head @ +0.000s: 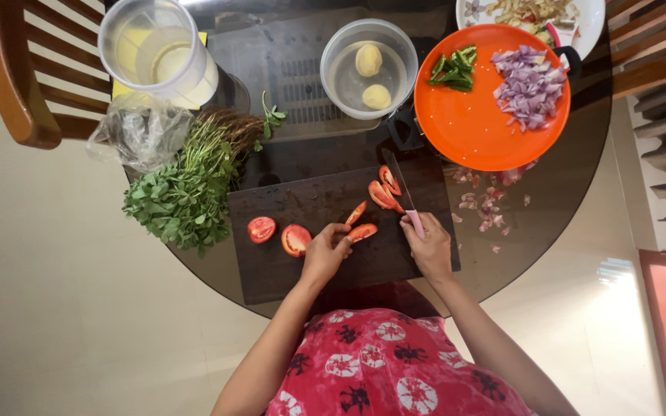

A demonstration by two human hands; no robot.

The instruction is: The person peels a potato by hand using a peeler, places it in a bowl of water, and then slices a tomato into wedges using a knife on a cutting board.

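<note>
Right hand (430, 246) clamped on the pink-handled knife (402, 192), left hand (325, 250) curled, fingertips pinning a tomato wedge (362, 232) on the dark cutting board (310, 262); several wedges (383, 192) already cut; two tomato halves (279, 235) sit whole, so roughly midway

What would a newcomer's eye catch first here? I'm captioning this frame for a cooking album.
The round bright orange plate at upper right, holding chopped purple onion. Then the dark rectangular cutting board at centre, where the left hand steadies a red tomato wedge and the right hand grips a pink-handled knife.
</note>
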